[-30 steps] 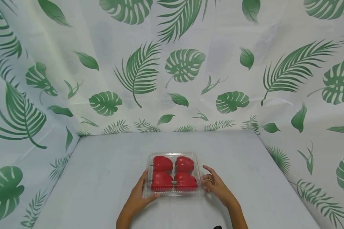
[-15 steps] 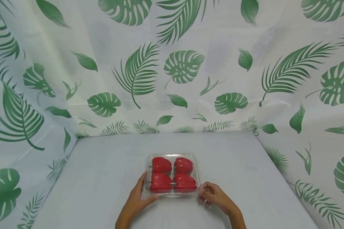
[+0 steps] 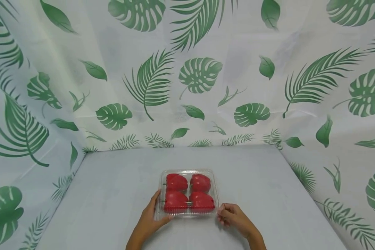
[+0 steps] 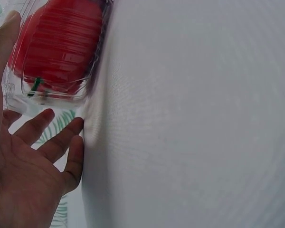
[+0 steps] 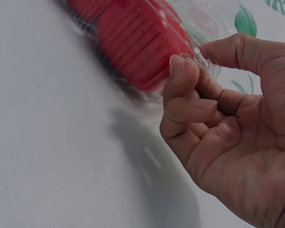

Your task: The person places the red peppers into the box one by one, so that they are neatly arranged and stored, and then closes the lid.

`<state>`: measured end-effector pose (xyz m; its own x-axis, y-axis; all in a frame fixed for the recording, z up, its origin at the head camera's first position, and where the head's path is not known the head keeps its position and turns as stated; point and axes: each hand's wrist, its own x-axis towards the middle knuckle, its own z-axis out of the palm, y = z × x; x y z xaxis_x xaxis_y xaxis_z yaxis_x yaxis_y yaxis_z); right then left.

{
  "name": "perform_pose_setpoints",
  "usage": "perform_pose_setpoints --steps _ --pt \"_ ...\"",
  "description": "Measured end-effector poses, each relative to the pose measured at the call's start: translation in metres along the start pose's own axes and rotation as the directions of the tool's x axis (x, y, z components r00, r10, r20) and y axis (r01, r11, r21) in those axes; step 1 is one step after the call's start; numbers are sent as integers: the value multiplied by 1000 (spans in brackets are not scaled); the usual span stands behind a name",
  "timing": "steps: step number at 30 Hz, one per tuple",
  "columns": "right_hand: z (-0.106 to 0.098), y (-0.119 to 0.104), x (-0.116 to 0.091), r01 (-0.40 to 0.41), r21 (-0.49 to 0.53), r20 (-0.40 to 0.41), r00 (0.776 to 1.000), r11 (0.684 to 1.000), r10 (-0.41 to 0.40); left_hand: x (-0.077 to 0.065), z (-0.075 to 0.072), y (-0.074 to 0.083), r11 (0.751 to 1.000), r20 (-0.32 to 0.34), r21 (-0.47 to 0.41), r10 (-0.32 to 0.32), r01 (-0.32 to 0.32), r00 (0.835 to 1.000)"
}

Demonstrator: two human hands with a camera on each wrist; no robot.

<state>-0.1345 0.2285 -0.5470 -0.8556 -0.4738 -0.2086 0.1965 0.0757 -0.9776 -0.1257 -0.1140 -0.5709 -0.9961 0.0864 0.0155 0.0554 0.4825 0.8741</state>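
A clear plastic clamshell container (image 3: 189,215) sits on the table in the head view, with several red bell peppers (image 3: 176,201) inside and its lid over them. My left hand (image 3: 150,217) holds the front left corner, thumb along the front and index finger up the left side. In the left wrist view, the other fingers of that left hand (image 4: 28,175) are spread just beyond the container's end, where a green stem (image 4: 34,85) shows. At the front right corner, my right hand (image 3: 235,218) pinches the rim. The right wrist view shows this right hand (image 5: 232,123) with its remaining fingers curled.
The container stands near the middle of a pale table (image 3: 128,173). A white backdrop (image 3: 162,128) printed with green leaves rises behind the table and along both sides.
My right hand has slid from the container's right side toward its front right corner, its raised index finger curling down. My left hand keeps its place. The head view has shifted slightly.
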Motion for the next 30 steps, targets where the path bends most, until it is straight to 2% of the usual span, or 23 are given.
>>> perform_pose_setpoints --steps 6,11,15,20,23,25,28,30 --pt "0 6 -2 34 24 26 999 999 -34 -2 0 -2 1000 6 -19 5 -5 1000" --pt "-1 5 -2 28 20 52 998 999 -29 -3 -1 -1 1000 8 -22 -2 2 1000" --pt "0 7 0 37 17 49 998 999 -38 -3 -3 -5 1000 1 -22 22 -22 1000" --pt "2 9 1 55 -2 23 998 998 -55 -6 -9 -10 996 -35 -40 83 -85 996" --pt "2 9 0 -3 -2 16 1000 1000 3 -8 -12 -11 985 -67 -100 133 -139 989" --pt "1 9 -2 -41 0 25 999 999 41 -10 -14 -10 972 -70 -171 152 -162 986" --pt "-1 8 -4 -61 1 50 997 998 61 -11 -15 -9 946 -43 -289 142 -148 989" --pt "-2 8 -4 -49 3 67 997 999 49 -12 -16 -7 926 -1 -366 102 -96 995"
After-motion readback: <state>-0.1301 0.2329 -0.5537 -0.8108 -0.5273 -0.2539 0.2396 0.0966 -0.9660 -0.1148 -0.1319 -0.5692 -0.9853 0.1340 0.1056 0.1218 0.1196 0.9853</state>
